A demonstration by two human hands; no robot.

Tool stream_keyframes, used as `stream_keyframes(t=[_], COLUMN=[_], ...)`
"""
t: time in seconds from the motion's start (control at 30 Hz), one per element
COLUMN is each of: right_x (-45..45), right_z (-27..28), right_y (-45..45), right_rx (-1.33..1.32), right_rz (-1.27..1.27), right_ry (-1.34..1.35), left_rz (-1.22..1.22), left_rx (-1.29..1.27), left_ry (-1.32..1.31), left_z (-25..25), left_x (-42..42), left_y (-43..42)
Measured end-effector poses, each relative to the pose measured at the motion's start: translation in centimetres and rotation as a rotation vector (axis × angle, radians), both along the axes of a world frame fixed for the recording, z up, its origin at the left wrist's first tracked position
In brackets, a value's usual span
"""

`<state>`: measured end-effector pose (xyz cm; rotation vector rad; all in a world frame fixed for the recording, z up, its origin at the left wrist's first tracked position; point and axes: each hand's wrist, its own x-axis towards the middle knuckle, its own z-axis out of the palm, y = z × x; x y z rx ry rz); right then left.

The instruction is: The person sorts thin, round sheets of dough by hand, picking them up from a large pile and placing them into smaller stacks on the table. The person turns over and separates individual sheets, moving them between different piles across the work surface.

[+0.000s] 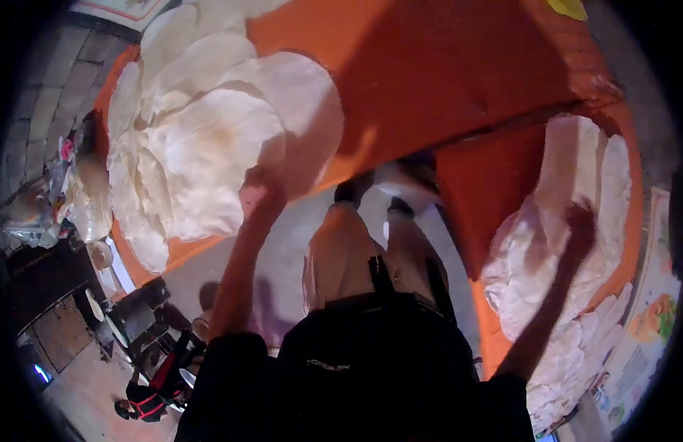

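Observation:
Large thin pale flatbreads lie overlapping in a spread pile on the orange table at the upper left; the top one has a faintly browned patch. My left hand is at the near right edge of this pile, its fingers closed at the rim of a flatbread, partly in shadow. On the right, my right hand is over a second pile of flatbreads, some folded into long strips. That hand is dark and blurred, so its finger positions are unclear.
The orange table covering runs across the front and down the right. A printed poster is at the far right. Clear plastic bags sit at the left. A person in dark clothing with red straps is at the lower left.

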<state>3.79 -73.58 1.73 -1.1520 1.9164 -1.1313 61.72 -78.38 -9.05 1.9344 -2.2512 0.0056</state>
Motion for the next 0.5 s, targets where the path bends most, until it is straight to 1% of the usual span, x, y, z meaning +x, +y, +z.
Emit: stream_keyframes(t=[0.1, 0.13, 0.2, 0.23, 0.27, 0.3, 0.33, 0.4, 0.47, 0.5], right_x=[16.8, 21.5, 29.7, 32.7, 34.5, 36.1, 37.3, 38.1, 38.7, 39.0], right_z=[-4.5, -5.4, -6.8, -7.3, -7.8, -8.2, -8.5, -9.0, -9.8, -10.3], right_y=[-4.3, -5.4, -7.5, -8.3, -8.9, -9.3, -9.8, -10.6, -10.7, -10.1], right_rx=[0.271, 0.323, 0.386, 0.409, 0.424, 0.437, 0.443, 0.621, 0.613, 0.513], right_rz=[0.292, 0.339, 0.317, 0.291, 0.253, 0.212, 0.173, 0.292, 0.379, 0.405], right_ry=[-0.476, -0.586, -0.753, -0.835, -0.873, -0.907, -0.937, -0.894, -0.699, -0.530], left_rz=[-0.040, 0.054, 0.256, 0.175, 0.111, 0.045, 0.015, -0.054, -0.114, -0.174], left_rx=[-0.069, -0.058, -0.027, -0.017, 0.004, -0.003, 0.097, 0.070, 0.066, 0.017], left_ry=[0.285, 0.413, 0.672, 0.703, 0.730, 0.841, 0.757, 0.854, 0.912, 0.942], left_z=[1.5, 2.3, 4.5, 5.9, 5.7, 5.1, 4.1, 2.8, 3.4, 3.8], left_x=[1.9, 1.8, 0.5, -0.3, -0.9, -2.1, -2.6, -3.8, -3.9, -2.8], left_y=[-0.8, -1.3, -1.4, -1.5, -1.8, -1.8, -2.2, -2.4, -2.1, -2.0])
